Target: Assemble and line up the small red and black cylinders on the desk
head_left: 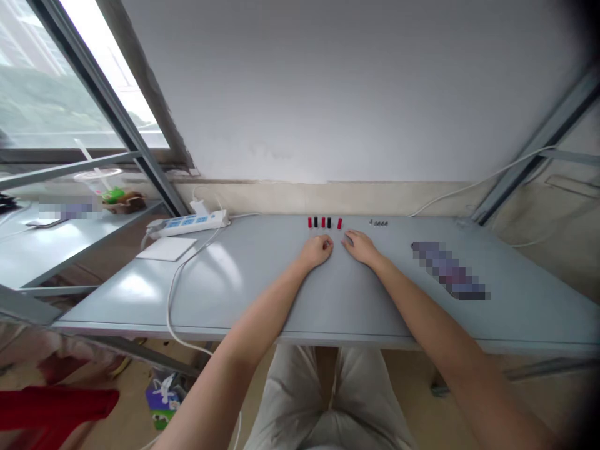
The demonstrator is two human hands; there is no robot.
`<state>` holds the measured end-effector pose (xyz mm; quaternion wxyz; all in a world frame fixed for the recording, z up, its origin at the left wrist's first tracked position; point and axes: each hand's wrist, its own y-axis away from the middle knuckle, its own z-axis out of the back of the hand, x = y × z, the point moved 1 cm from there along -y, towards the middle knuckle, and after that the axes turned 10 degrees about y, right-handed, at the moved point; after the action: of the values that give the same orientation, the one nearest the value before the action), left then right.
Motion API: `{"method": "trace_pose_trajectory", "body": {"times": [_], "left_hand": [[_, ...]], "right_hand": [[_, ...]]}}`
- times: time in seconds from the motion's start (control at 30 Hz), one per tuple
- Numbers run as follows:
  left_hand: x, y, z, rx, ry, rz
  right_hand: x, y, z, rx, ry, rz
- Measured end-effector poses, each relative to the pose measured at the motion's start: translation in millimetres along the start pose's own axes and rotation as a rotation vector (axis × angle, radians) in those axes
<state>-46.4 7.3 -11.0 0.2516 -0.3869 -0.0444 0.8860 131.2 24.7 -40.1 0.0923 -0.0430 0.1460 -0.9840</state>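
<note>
Several small red and black cylinders stand in a row near the back of the grey table [262, 275]. A red one [310, 222] is at the left end, beside a black one [315, 222]; another red one [340, 223] stands a little apart at the right end. My left hand [317, 252] rests just in front of the row with its fingers curled together; what they hold, if anything, is hidden. My right hand [360, 245] lies on the table in front of the right end, fingers apart and nothing visible in them. Small metal pieces [380, 224] lie behind it to the right.
A white power strip [201, 221] with a cable and a flat white piece [167, 249] lie at the left. A blurred-out flat object [447, 270] is at the right. Metal frame posts stand at both sides, with a wall behind.
</note>
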Motion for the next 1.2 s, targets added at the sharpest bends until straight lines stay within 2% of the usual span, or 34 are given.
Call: {"method": "trace_pose_trajectory", "body": {"times": [0.27, 0.57, 0.8, 1.2], "left_hand": [[-3, 2, 1.0, -0.009, 0.012, -0.014], [-4, 3, 0.5, -0.032, -0.012, -0.017], [-1, 1, -2.1, -0.046, -0.016, -0.012], [-3, 1, -1.7, -0.033, -0.012, 0.010]], "right_hand": [[1, 2, 3, -0.022, -0.006, -0.010], [8, 1, 15, -0.023, -0.023, -0.243], [7, -11, 13, -0.030, -0.192, -0.309], [17, -38, 7, -0.004, -0.260, -0.369]]}}
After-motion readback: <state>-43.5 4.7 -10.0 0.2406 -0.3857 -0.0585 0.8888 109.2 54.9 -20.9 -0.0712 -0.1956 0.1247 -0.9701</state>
